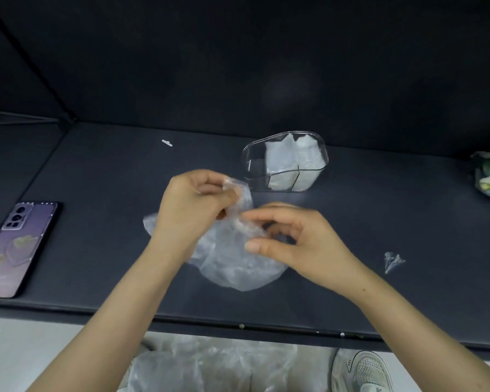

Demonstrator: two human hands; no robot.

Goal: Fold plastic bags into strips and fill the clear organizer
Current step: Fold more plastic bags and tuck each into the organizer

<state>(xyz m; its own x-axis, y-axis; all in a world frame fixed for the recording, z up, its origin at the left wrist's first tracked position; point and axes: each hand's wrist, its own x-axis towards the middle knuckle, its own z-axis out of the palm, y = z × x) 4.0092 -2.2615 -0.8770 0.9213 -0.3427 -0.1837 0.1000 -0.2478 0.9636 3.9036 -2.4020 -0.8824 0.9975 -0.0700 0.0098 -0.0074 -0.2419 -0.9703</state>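
Bag (232, 267) pinched over the desk (96, 171)
It is gripped by left hand (193, 205) and right hand (289, 241), close together; organizer (249, 171) is set just behind, phone (17, 244) at the left edge.

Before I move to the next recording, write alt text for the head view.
A left hand and a right hand pinch a crumpled clear plastic bag over a dark table. Behind them stands a clear organizer, partly filled with folded bags; a phone lies face down at the left.
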